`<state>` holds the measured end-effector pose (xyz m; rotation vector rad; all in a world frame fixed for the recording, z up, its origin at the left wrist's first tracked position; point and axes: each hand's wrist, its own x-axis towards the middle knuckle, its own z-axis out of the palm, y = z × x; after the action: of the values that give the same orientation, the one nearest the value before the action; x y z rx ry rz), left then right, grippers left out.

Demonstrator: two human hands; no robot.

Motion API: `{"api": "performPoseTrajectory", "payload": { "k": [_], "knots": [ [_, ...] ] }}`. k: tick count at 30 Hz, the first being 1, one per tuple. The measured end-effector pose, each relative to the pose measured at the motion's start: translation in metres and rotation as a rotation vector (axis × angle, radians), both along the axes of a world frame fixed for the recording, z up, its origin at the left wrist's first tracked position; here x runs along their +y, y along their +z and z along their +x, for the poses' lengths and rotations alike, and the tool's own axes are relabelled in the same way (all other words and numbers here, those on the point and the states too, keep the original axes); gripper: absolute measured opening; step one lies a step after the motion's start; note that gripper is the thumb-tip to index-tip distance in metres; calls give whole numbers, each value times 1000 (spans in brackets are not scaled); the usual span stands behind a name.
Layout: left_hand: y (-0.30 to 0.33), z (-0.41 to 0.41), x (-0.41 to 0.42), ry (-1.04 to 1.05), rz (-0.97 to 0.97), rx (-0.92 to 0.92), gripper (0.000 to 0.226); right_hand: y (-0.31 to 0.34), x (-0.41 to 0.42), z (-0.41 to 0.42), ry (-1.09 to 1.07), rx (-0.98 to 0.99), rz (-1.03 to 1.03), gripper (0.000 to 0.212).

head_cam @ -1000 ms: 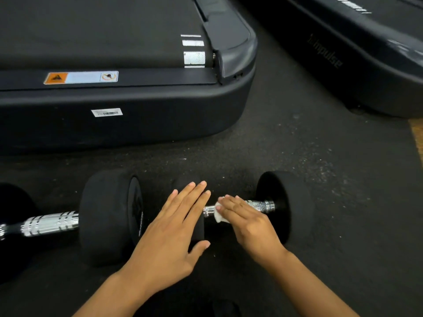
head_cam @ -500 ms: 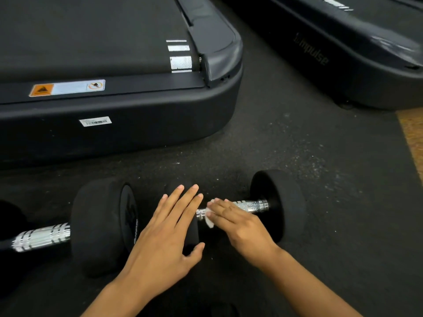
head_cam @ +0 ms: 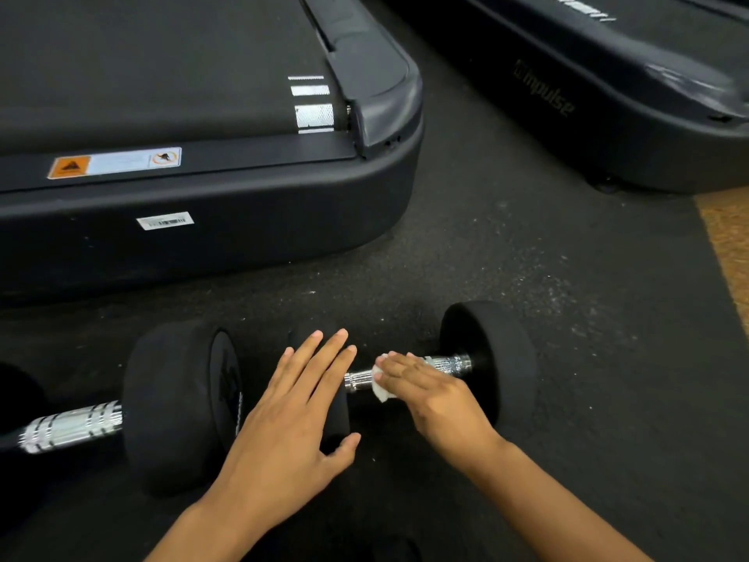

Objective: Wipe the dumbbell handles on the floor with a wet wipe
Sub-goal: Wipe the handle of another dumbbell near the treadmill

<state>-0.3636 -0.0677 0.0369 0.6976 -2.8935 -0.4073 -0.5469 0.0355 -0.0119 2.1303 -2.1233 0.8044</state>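
Two black dumbbells lie end to end on the dark rubber floor. The right dumbbell [head_cam: 492, 354] has a chrome handle [head_cam: 448, 365]. My right hand [head_cam: 429, 393] presses a white wet wipe [head_cam: 381, 389] onto that handle, fingers laid over it. My left hand [head_cam: 292, 423] rests flat, fingers spread, on the right dumbbell's left head, which it mostly hides. The left dumbbell [head_cam: 178, 403] shows a large black head and a bare chrome handle [head_cam: 71, 427] running off the left edge.
A black treadmill base [head_cam: 243, 204] stands just behind the dumbbells. A second treadmill [head_cam: 608, 99] sits at the back right. A strip of brown floor [head_cam: 729, 245] borders the mat on the right.
My right hand with the wipe has stayed on the right handle, shifting only slightly along it. My left hand has stayed on the dumbbell head. The view has drifted a little.
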Motion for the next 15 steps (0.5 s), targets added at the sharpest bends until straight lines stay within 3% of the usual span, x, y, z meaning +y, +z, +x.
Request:
{"api": "performPoseTrajectory", "payload": {
  "k": [3, 6, 12, 15],
  "knots": [
    [1, 0, 0, -8, 0, 7, 91, 21, -13, -10, -156, -119, 216, 25],
    [1, -1, -1, 1, -15, -3, 91, 31, -36, -6, -142, -154, 382, 10],
    [4, -1, -1, -2, 1, -12, 91, 34, -46, -12, -148, -123, 462, 18],
    [4, -1, -2, -5, 0, -15, 90, 37, -45, -4, -85, -166, 395, 14]
  ]
}}
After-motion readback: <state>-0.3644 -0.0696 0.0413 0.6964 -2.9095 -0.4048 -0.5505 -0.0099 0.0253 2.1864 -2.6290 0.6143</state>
